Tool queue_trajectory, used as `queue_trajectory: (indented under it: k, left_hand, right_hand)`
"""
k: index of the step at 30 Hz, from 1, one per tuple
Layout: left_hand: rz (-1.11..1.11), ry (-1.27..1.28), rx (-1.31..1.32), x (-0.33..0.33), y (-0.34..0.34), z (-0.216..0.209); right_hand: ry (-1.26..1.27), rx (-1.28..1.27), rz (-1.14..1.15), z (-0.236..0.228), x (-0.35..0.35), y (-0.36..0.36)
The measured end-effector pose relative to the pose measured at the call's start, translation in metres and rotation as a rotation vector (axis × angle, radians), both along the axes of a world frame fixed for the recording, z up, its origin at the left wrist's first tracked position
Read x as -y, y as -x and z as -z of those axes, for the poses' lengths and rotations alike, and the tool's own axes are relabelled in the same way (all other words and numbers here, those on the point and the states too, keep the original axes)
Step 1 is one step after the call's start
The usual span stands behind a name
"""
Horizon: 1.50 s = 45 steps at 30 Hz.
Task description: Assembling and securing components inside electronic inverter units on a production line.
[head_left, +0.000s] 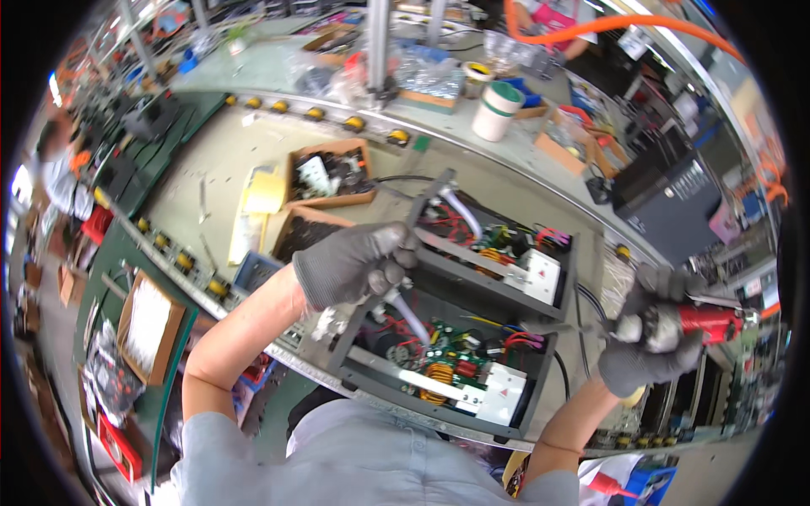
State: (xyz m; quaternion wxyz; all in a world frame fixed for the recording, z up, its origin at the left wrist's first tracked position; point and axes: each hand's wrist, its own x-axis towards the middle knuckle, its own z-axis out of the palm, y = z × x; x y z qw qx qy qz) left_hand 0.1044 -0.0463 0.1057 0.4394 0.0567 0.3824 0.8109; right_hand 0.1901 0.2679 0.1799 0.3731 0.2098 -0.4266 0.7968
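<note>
My left hand (pixel 359 263), in a dark grey glove, is closed over the left end of two open metal cases. Its fingertips are curled together, and whatever they may hold is too small to make out. The near case (pixel 527 413) and the far case (pixel 506 287) each contain a green circuit board, red wires, a copper coil and a white plate. Off to the right of both, my gloved right hand (pixel 645 358) grips a red air screwdriver (pixel 709 324), its grey front end pointing left toward the near case.
Beyond my left hand stand a cardboard box of dark small parts (pixel 337 173) and a second box (pixel 304 232), beside a yellow roll (pixel 265 192). A white tub (pixel 498 111) is on the far bench. An orange hose (pixel 624 25) hangs across the top right.
</note>
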Motion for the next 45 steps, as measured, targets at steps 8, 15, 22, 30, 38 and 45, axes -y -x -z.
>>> queue_trajectory:
  k: [8,15,22,30,38,45]
  left_hand:
    - [0.269,0.140,-0.136,-0.122,0.024,-0.027]
    - [0.373,0.261,-0.204,-0.153,0.043,-0.011]
    - [0.358,0.424,-0.319,-0.164,0.053,-0.004]
    - [0.426,0.379,-0.525,-0.170,0.052,-0.017]
    - [0.339,0.369,-0.577,-0.173,0.055,-0.004]
    - [0.367,0.322,-0.631,-0.171,0.060,0.002]
  right_hand:
    - [0.033,-0.125,-0.189,0.002,-0.035,0.008]
    - [0.168,-0.082,-0.133,0.005,-0.041,0.023]
    - [0.226,-0.082,-0.144,0.017,-0.054,0.034]
    - [0.256,-0.077,-0.138,0.018,-0.057,0.031]
    - [0.256,-0.086,-0.148,0.020,-0.061,0.029]
    - [0.141,-0.163,-0.239,0.031,-0.073,0.035]
